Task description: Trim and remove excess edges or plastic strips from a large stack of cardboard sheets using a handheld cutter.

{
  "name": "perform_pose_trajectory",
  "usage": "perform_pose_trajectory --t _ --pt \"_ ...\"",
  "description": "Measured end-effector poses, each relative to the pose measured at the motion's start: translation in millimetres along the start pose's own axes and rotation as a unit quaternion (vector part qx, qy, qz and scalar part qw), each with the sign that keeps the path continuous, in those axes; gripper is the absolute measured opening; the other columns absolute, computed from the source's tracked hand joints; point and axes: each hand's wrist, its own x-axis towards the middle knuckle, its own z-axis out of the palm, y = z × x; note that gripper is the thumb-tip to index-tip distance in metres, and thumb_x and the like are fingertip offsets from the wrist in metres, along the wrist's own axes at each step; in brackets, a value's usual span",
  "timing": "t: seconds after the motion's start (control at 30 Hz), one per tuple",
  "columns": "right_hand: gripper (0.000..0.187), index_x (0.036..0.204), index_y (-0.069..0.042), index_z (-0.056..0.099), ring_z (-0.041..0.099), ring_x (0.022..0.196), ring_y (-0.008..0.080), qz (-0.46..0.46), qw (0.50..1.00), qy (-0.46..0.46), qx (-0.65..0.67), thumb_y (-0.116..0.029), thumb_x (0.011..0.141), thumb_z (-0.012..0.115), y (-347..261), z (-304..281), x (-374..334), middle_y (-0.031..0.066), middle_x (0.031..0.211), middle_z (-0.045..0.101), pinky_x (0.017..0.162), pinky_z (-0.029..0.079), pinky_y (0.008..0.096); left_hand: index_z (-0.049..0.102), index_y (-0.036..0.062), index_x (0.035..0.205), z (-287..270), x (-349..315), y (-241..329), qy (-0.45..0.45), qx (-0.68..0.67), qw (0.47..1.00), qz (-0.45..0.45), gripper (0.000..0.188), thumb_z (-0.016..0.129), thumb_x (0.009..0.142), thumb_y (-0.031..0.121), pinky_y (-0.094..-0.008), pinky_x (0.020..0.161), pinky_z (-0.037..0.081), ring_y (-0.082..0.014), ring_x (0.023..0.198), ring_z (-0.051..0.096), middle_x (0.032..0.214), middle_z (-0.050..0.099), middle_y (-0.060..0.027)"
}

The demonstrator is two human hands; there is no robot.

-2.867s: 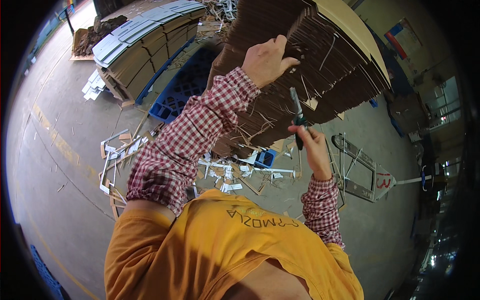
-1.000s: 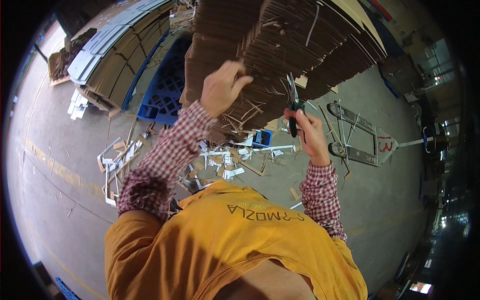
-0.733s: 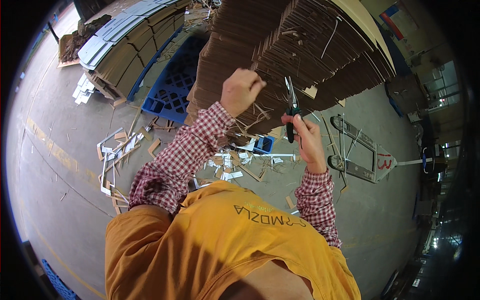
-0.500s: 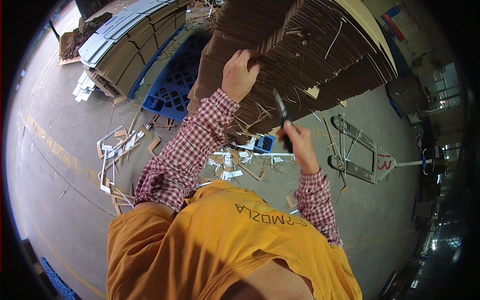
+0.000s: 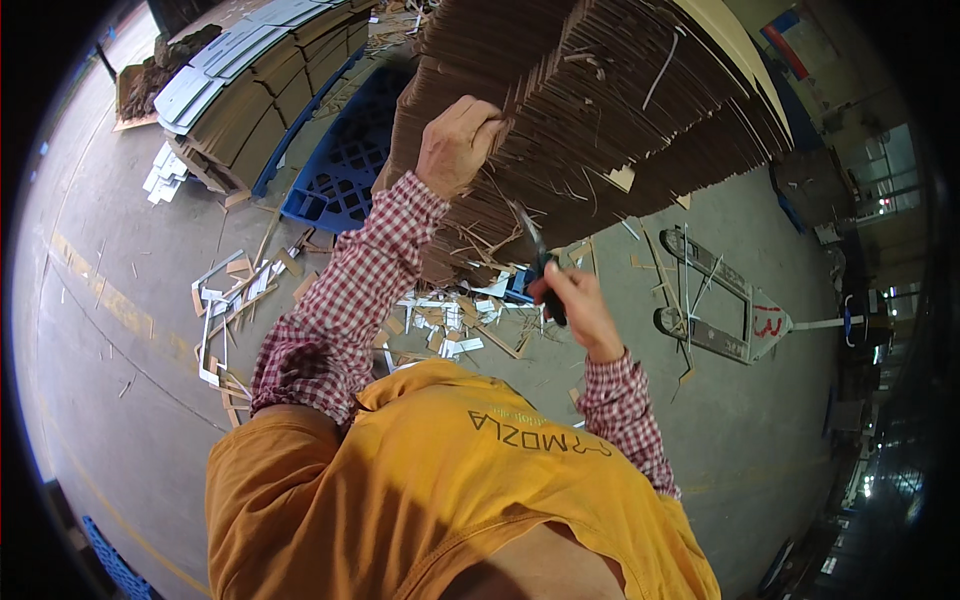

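Observation:
A tall stack of brown cardboard sheets (image 5: 640, 110) fills the upper middle, its layered cut edges facing me. Thin cardboard strips (image 5: 470, 240) hang from its lower left part. My left hand (image 5: 460, 147) is at the left part of these edges, fingers curled in; whatever they grip is hidden. Lower and to the right, my right hand (image 5: 585, 308) is closed round the dark handle of a knife (image 5: 530, 232). Its blade points up and left toward the stack's edges, below my left hand. Whether the tip touches the cardboard, I cannot tell.
A blue plastic pallet (image 5: 335, 165) lies left of the stack. Beyond it stands another cardboard stack (image 5: 260, 85) with white tops. Cardboard and white offcuts (image 5: 455, 330) litter the floor below, around a small blue bin (image 5: 520, 285). A pallet jack (image 5: 710, 295) is at the right.
My left hand has moved left along the stack, its fingers more curled now. My right hand has shifted left and down with the knife.

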Motion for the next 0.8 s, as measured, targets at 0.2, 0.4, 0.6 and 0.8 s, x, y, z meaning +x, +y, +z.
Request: perform_pose_trajectory --t 0.2,0.4,0.6,0.8 --pt "0.039 0.094 0.002 0.061 0.056 0.071 0.0108 -0.044 0.997 0.011 -0.059 -0.034 0.089 0.048 -47 0 24 0.0061 0.085 0.063 0.059 0.045 0.0235 0.058 -0.0006 0.08 5 8 6 0.049 -0.014 0.996 -0.077 0.012 0.061 0.075 0.01 -0.0325 0.059 0.045 -0.0287 0.068 0.057 0.075 0.057 -0.0136" --pt "0.039 0.077 0.0 0.058 0.052 0.056 0.0096 -0.085 0.993 0.056 0.053 -0.036 0.087 0.05 -39 21 30 0.0055 0.068 0.057 0.05 0.043 0.0232 0.059 -0.0016 0.08 -11 0 8 0.043 -0.058 0.987 -0.143 0.01 0.06 0.077 0.008 -0.0281 0.057 0.045 -0.0209 0.063 0.058 0.073 0.059 -0.0123" --pt "0.041 0.072 0.0 0.063 0.044 0.05 0.0065 0.109 0.992 -0.064 0.017 -0.037 0.085 0.053 59 41 -41 0.0007 0.055 0.053 0.046 0.034 0.0212 0.06 -0.0018 0.082 -41 -5 -9 0.046 -0.071 0.983 -0.164 0.009 0.061 0.077 0.006 -0.0243 0.056 0.045 -0.0139 0.061 0.058 0.07 0.06 -0.0095" --pt "0.034 0.094 0.0 0.063 0.044 0.062 0.0056 -0.033 0.998 0.015 -0.056 -0.031 0.088 0.051 -19 -12 -14 0.0009 0.076 0.059 0.056 0.035 0.021 0.061 -0.0011 0.084 -9 27 23 -0.006 -0.027 0.997 -0.073 0.02 0.066 0.073 0.015 -0.0296 0.06 0.045 -0.0214 0.065 0.057 0.075 0.058 -0.011"
